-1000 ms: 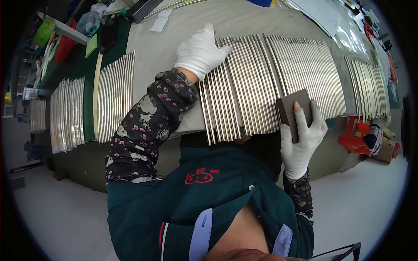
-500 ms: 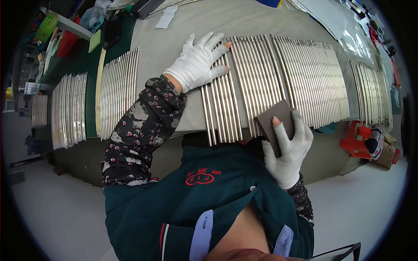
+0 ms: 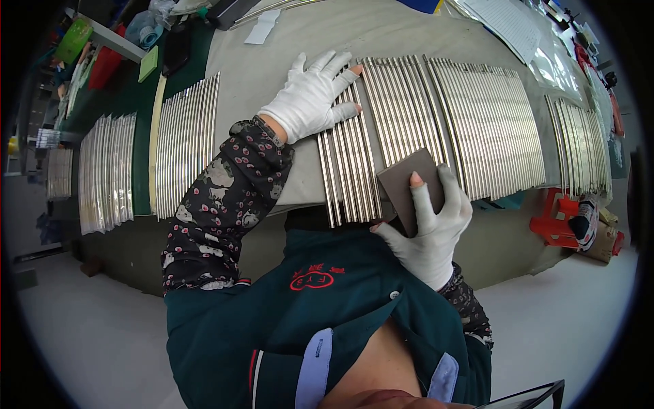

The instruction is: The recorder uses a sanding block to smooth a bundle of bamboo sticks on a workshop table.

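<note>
My left hand (image 3: 310, 95), in a white glove with thumb and index fingertip bare, lies flat with spread fingers. Thumb and index finger press on the far part of a small row of shiny metal rods (image 3: 351, 167). My right hand (image 3: 432, 232), gloved alike, holds a flat, dark grey-brown pad (image 3: 407, 180), perhaps a sanding pad. The index finger rests along its top; how the thumb grips it is partly hidden. The pad overlaps the near ends of a wider row of metal rods (image 3: 402, 109), just right of the small one.
Further right lie another broad row of rods (image 3: 487, 129) and a smaller one (image 3: 579, 146). Left are more rods (image 3: 187, 143) beside a pale strip, and a plastic-wrapped bundle (image 3: 109, 174). A paper sheet (image 3: 501, 27) lies far right. A red stool (image 3: 553, 221) stands below the table's right side.
My right hand has moved left with the pad, from between the two broad rows toward the small row. My left hand has stayed nearly in place.
</note>
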A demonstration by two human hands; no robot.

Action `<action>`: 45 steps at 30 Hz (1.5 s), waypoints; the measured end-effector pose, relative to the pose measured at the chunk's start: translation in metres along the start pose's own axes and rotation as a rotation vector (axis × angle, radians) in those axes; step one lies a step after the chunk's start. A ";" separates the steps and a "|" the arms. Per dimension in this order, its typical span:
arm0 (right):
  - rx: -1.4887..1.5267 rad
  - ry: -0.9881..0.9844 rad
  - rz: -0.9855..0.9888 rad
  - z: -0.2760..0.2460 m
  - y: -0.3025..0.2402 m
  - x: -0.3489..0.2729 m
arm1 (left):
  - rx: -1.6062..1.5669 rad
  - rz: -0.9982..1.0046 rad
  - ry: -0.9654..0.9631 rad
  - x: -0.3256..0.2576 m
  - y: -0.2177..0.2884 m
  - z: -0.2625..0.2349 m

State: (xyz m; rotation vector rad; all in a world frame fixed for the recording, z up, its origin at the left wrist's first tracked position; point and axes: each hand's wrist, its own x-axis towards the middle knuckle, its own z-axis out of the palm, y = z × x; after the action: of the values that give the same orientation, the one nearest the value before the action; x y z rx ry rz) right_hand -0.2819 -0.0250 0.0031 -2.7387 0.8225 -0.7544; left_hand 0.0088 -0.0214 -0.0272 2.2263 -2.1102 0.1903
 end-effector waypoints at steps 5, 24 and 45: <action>-0.038 0.007 0.023 0.009 -0.001 0.001 | -0.029 0.007 -0.001 -0.001 -0.002 0.000; -0.032 0.061 -0.019 0.019 -0.005 0.001 | -0.247 -0.308 0.195 0.012 -0.013 -0.005; -0.111 -0.021 -0.019 0.003 0.000 0.029 | -1.421 -0.713 0.338 0.008 0.013 -0.043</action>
State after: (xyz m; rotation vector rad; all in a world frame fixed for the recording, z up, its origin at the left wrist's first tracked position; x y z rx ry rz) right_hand -0.2593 -0.0410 0.0129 -2.8506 0.8596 -0.7030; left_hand -0.0061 -0.0243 0.0159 1.5846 -0.6360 -0.6813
